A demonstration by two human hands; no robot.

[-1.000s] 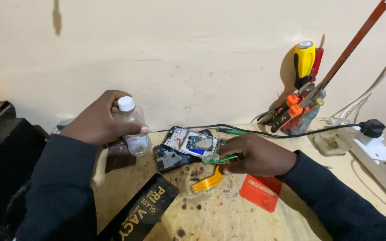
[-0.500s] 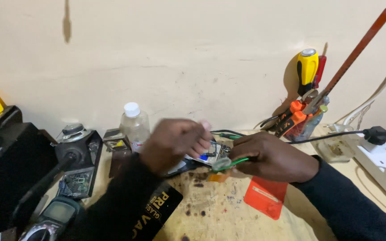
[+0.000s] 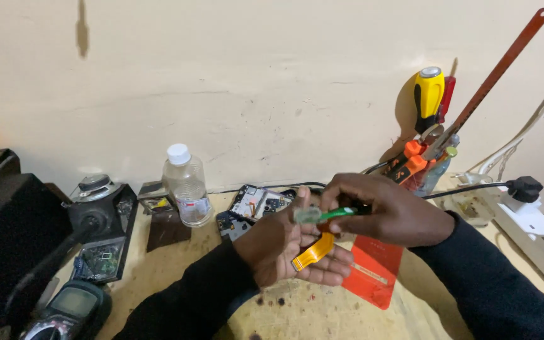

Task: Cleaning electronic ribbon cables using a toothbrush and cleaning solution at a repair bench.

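Observation:
My left hand [image 3: 288, 249] lies palm up over the bench and holds an orange flat ribbon cable [image 3: 313, 250] across its fingers. My right hand [image 3: 388, 211] grips a small green-handled brush [image 3: 322, 215]; its pale bristle end rests against my left palm, just above the cable. Behind both hands lies an opened phone with bare circuit boards [image 3: 256, 204]. A small clear bottle with a white cap [image 3: 186, 184] stands upright to the left, touched by neither hand.
A red card [image 3: 373, 267] lies under my right wrist. A cup of tools [image 3: 432, 151] with a yellow screwdriver and a hacksaw blade stands at the back right, next to a white power strip [image 3: 530, 217]. Black equipment and a multimeter [image 3: 70, 308] crowd the left.
My left hand let go of the bottle, moved right and turned palm up, taking up the orange cable. My right hand lifted the brush to meet it. The camera shifted right.

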